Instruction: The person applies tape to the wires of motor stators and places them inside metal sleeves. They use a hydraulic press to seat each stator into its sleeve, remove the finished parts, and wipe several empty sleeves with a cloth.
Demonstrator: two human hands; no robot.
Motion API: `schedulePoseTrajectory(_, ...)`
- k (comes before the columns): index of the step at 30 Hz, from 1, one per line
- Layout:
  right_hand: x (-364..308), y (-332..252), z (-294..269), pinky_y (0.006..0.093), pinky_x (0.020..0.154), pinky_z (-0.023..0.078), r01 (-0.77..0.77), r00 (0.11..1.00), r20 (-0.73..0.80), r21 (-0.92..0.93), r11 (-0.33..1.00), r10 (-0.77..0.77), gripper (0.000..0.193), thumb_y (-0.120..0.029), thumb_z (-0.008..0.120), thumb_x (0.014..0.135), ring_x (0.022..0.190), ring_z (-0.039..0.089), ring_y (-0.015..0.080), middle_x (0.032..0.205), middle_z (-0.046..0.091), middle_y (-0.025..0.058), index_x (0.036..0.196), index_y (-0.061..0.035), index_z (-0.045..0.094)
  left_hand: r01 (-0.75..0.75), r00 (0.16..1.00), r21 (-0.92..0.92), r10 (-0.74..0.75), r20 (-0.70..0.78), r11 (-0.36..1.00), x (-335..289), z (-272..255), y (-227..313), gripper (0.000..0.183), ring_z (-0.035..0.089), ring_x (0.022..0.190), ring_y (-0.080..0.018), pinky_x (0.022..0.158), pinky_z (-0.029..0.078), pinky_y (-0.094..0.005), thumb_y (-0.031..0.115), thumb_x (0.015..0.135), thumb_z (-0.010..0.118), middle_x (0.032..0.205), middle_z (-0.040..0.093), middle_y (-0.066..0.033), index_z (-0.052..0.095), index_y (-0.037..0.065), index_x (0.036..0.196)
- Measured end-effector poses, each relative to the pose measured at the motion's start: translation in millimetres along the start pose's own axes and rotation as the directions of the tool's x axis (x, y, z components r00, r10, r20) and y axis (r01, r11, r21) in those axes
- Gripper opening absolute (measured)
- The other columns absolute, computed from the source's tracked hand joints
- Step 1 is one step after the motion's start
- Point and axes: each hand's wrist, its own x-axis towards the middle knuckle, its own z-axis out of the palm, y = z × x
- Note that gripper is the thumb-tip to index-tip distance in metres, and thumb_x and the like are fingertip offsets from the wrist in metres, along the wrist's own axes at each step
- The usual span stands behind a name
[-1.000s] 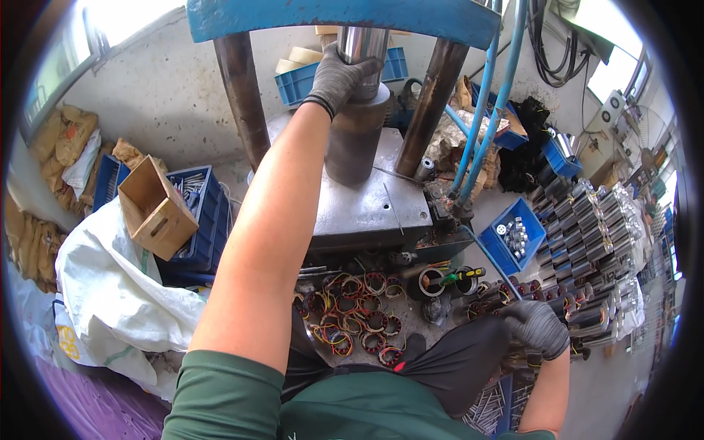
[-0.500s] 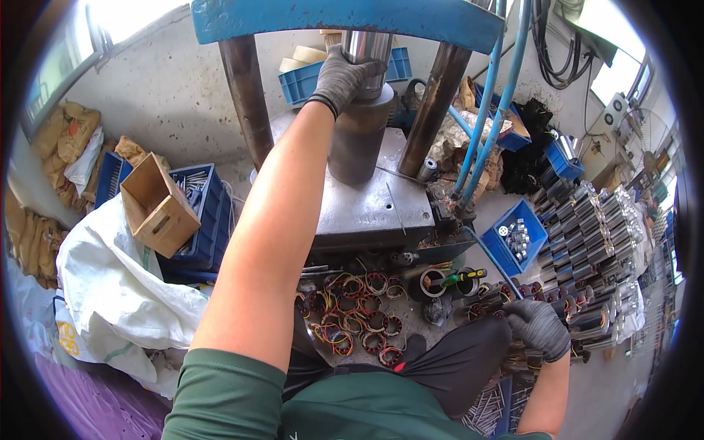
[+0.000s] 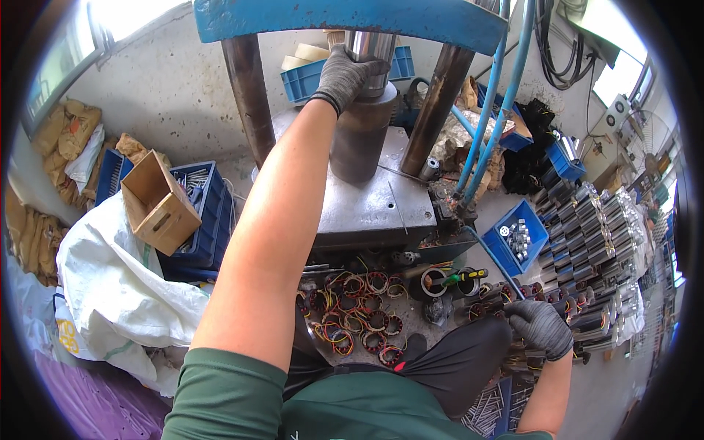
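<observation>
A shiny cylinder (image 3: 372,45) stands upright on a dark metal drum (image 3: 359,143), its top hidden by a blue crossbeam (image 3: 352,20), your gloved left hand (image 3: 342,79) wrapped partway around its side; your right hand (image 3: 541,328), fingers curled closed, grips a blue lever (image 3: 496,262) beside your knee (image 3: 482,341).

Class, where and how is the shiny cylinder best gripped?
The shiny cylinder is probably best gripped by its side wall, from the left, as the left hand does: it stands upright and round, the beam hides its top, its foot meets the dark cylinder.
</observation>
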Motion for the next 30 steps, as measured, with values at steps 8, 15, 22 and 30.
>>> schedulePoseTrajectory(8, 2, -2, -2, 0.0422, 0.088, 0.058, 0.009, 0.999, 0.044, 0.037, 0.999, -0.011, 0.031, -0.013, 0.065, 0.091, 0.096, 0.073, 0.0382, 0.103, 0.074, 0.0222, 0.117, 0.0019, 0.072, -0.023, 0.999, 0.017, 0.023, 0.034, 1.000, 8, 0, -9, 0.080, 0.072, 0.102, -0.0259, 0.095, 0.057, -0.0365, 0.033, 0.063, 0.100, 0.111, 0.073, -0.0180, 0.057, -0.003, 0.120)
schedulePoseTrajectory(15, 3, -10, -7, 0.0407, 0.083, 0.058, -0.041, 0.997, 0.066, 0.041, 0.998, 0.038, 0.031, -0.012, 0.065, 0.092, 0.090, 0.074, 0.0345, 0.101, 0.075, 0.0224, 0.119, 0.0018, 0.072, -0.036, 0.999, 0.036, 0.036, 0.008, 0.999, 7, 0, -8, 0.081, 0.072, 0.102, -0.0267, 0.095, 0.057, -0.0366, 0.036, 0.062, 0.100, 0.112, 0.073, -0.0193, 0.057, -0.002, 0.119)
schedulePoseTrajectory(22, 3, -11, -3, 0.0381, 0.082, 0.059, 0.023, 0.993, -0.114, 0.062, 0.998, -0.016, 0.033, -0.005, 0.060, 0.091, 0.089, 0.075, 0.0303, 0.102, 0.076, 0.0204, 0.121, 0.0017, 0.072, -0.032, 0.999, 0.055, 0.031, 0.005, 0.998, 9, 0, -12, 0.082, 0.072, 0.103, -0.0276, 0.095, 0.057, -0.0366, 0.038, 0.062, 0.100, 0.113, 0.072, -0.0201, 0.057, -0.002, 0.119)
schedulePoseTrajectory(30, 5, -3, -7, 0.0402, 0.086, 0.058, -0.014, 0.992, 0.121, -0.021, 1.000, 0.017, 0.031, -0.010, 0.063, 0.093, 0.093, 0.075, 0.0336, 0.103, 0.076, 0.0206, 0.120, 0.0020, 0.072, -0.027, 1.000, 0.083, 0.027, -0.001, 0.996, 9, 0, -11, 0.082, 0.072, 0.104, -0.0281, 0.095, 0.057, -0.0371, 0.038, 0.062, 0.100, 0.113, 0.073, -0.0198, 0.056, -0.002, 0.119)
